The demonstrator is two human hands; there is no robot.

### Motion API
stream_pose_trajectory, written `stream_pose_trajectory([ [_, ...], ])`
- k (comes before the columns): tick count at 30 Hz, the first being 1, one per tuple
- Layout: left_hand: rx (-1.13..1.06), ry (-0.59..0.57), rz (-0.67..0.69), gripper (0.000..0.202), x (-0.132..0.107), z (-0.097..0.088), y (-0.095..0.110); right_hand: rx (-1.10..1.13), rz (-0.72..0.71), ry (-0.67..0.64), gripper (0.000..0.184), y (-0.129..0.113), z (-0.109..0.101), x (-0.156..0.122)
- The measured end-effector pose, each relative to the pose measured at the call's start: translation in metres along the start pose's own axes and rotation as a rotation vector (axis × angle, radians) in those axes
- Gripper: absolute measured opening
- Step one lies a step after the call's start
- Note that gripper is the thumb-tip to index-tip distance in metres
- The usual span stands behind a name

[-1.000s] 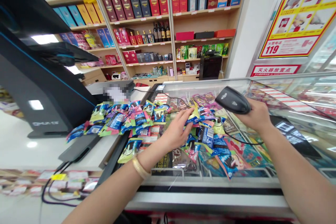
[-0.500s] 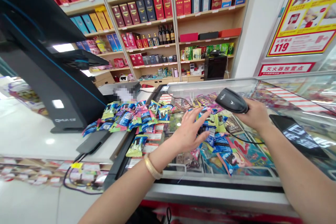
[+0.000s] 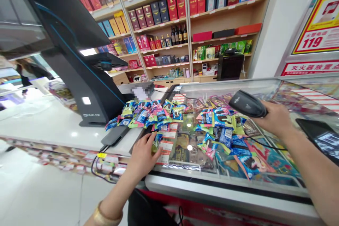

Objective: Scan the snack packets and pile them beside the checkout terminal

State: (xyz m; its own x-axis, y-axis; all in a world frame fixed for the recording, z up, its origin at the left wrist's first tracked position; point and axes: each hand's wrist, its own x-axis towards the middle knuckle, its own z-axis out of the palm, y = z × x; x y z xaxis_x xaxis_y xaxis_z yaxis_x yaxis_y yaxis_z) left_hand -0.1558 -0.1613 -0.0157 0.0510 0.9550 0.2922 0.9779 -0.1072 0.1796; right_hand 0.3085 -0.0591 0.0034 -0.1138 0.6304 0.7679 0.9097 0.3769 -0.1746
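Note:
My right hand (image 3: 277,118) is closed round the handle of a black handheld barcode scanner (image 3: 247,104), held above the glass counter with its head pointing left. My left hand (image 3: 144,153) is at the counter's left edge, thumb and fingers round a small blue and green snack packet (image 3: 158,140), partly hidden by the hand. Just beyond it lies a heap of similar blue, pink and green packets (image 3: 143,114). Below the scanner, a second pile of these packets (image 3: 222,127) lies on the glass.
At left a black checkout terminal (image 3: 87,88) stands on a white counter (image 3: 47,122). The glass display counter (image 3: 182,148) has goods beneath its top. A dark phone-like device (image 3: 317,134) lies at right. The scanner's cable (image 3: 265,143) crosses the glass. Shelves of boxes (image 3: 164,10) line the back.
My left hand has moved left from the pile under the scanner to the single packet by the counter's edge. The scanner stays in my right hand. The view has shifted left.

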Motion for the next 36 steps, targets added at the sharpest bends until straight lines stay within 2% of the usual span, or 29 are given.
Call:
stream_pose_trajectory([
  [4,0.137,-0.078,-0.018,0.048,-0.006,-0.004,0.013,0.027,-0.033,-0.014,0.02,-0.003,0.001,0.0],
  [8,-0.027,-0.169,0.032,0.048,-0.006,-0.007,0.02,0.033,-0.043,-0.054,0.019,-0.005,0.001,0.0],
  [12,-0.498,-0.139,0.063,0.045,0.006,-0.009,0.025,0.04,-0.029,-0.042,0.018,-0.005,0.001,0.0],
  [14,-0.818,-0.109,-0.002,0.045,0.023,-0.012,0.034,0.048,-0.022,-0.019,0.019,-0.007,0.0,0.001],
  [16,-1.163,-0.115,-0.122,0.045,0.046,-0.016,0.049,0.072,-0.028,-0.001,0.017,-0.01,-0.002,0.002],
  [20,-1.774,-0.284,-0.351,0.029,0.103,-0.02,0.087,0.146,-0.059,0.047,0.011,-0.017,-0.007,0.005],
  [23,-2.008,-0.408,-0.401,0.029,0.134,-0.014,0.112,0.157,-0.077,0.066,0.012,-0.021,-0.01,0.007],
  [26,-2.043,-0.42,-0.374,0.033,0.142,0.003,0.129,0.177,-0.102,0.057,0.016,-0.025,-0.012,0.009],
  [28,-1.993,-0.375,-0.344,0.03,0.138,0.016,0.136,0.197,-0.116,0.051,0.02,-0.029,-0.013,0.009],
  [32,-1.803,-0.257,-0.241,0.033,0.123,0.037,0.138,0.234,-0.157,0.034,0.019,-0.039,-0.016,0.009],
  [36,-1.672,-0.213,-0.182,0.035,0.117,0.044,0.136,0.256,-0.209,0.013,0.025,-0.049,-0.017,0.007],
])
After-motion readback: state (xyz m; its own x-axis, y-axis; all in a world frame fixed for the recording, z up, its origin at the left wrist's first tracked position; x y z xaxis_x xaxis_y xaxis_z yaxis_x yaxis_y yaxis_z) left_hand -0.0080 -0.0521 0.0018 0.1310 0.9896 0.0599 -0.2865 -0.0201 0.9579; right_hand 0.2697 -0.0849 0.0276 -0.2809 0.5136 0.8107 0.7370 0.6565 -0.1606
